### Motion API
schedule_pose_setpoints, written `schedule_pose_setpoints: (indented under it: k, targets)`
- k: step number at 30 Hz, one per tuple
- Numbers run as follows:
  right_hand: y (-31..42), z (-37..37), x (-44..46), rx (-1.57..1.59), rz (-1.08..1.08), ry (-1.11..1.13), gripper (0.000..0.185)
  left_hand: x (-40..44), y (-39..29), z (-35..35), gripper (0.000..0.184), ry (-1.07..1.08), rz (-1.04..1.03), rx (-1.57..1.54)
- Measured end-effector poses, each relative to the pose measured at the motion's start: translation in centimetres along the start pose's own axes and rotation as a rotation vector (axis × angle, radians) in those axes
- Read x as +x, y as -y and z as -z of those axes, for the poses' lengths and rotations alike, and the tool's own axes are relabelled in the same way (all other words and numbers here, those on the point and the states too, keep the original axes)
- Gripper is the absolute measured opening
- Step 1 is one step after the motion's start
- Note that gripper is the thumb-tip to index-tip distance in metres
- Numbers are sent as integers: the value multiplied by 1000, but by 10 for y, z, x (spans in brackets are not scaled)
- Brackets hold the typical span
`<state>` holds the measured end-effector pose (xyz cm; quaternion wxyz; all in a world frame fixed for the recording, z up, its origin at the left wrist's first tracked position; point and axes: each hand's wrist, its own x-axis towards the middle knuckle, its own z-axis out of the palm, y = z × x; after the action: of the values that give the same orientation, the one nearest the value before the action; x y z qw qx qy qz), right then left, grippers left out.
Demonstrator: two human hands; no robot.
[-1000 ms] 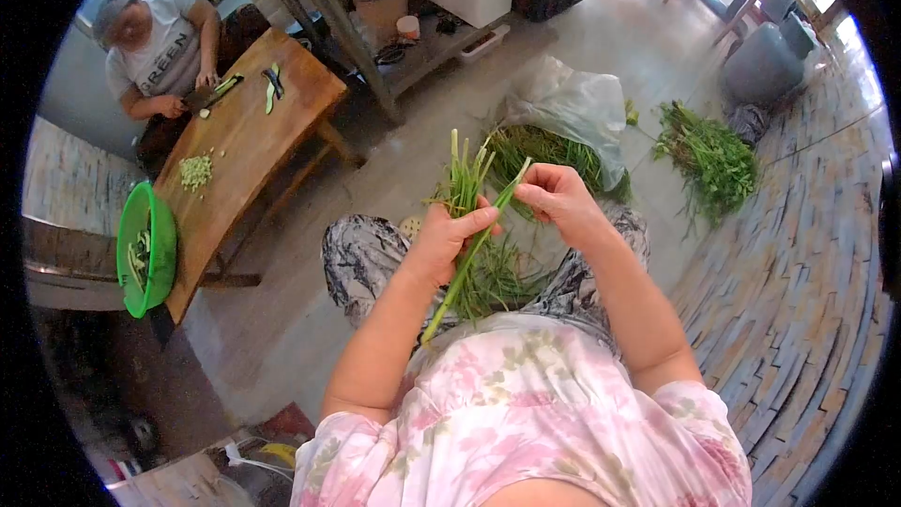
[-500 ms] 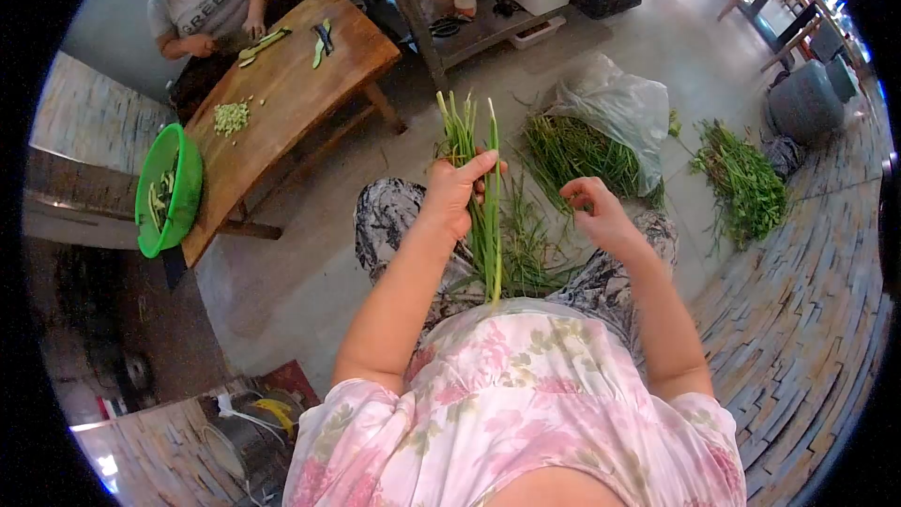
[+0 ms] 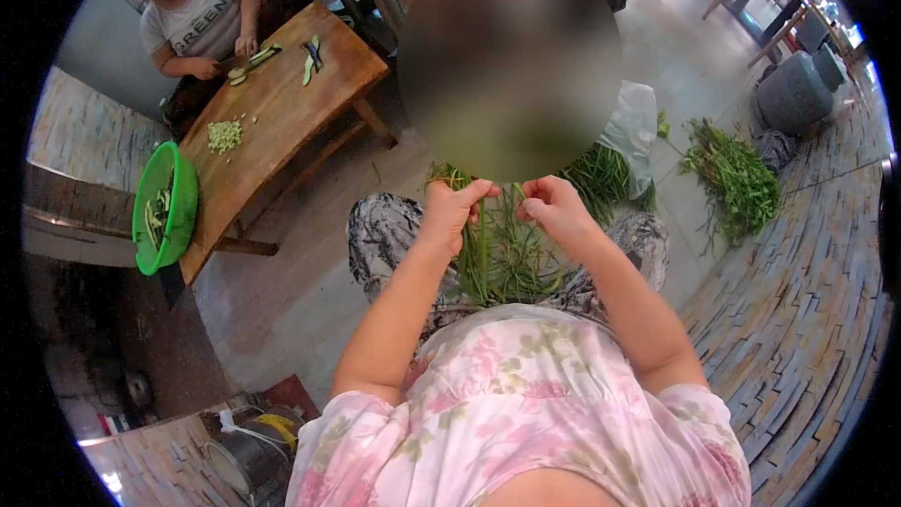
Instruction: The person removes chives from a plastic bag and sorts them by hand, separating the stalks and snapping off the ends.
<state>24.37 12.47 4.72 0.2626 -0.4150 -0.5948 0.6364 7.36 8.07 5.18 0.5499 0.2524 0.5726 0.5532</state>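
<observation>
My left hand (image 3: 454,213) is closed round a bunch of garlic chives (image 3: 477,258), whose long green stalks hang down toward my lap. Just to its right, my right hand (image 3: 556,209) pinches a chive stalk between thumb and finger. A blurred disc hides the upper ends of the bunch. Loose green trimmings (image 3: 526,263) lie below, between my knees. Beyond my right hand, a larger heap of chives (image 3: 601,174) lies on the floor, with a clear plastic bag (image 3: 633,127) partly over it.
Leafy greens (image 3: 730,174) lie on the floor at right, near a grey gas cylinder (image 3: 794,94). At left, a co-worker cuts a long green vegetable on a wooden table (image 3: 305,103). Chopped pieces (image 3: 224,135) and a green basket (image 3: 184,211) are there too.
My right hand has moved left and up to the bunch, its fingers now pinched at a stalk. The left hand keeps its hold. A blurred disc now covers the upper middle.
</observation>
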Motion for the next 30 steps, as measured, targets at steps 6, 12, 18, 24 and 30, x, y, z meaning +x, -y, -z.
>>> schedule_pose_setpoints:
  k: [6,12,18,24,30]
  targets:
    - [9,5,-4,102,-124,114,9,8,-10,2,22,54,20,-32]
    - [15,5,-8,-7,-86,165,7,17,-25,-1,25,98,-12,40]
    - [6,-8,7,-203,142,-56,9,8,-11,-11,30,-5,-79,169]
    - [2,-14,14,-466,186,-233,15,-13,-8,-18,28,3,-281,504]
    - [-90,12,45,-614,223,-70,20,-18,-6,-18,29,112,-387,415]
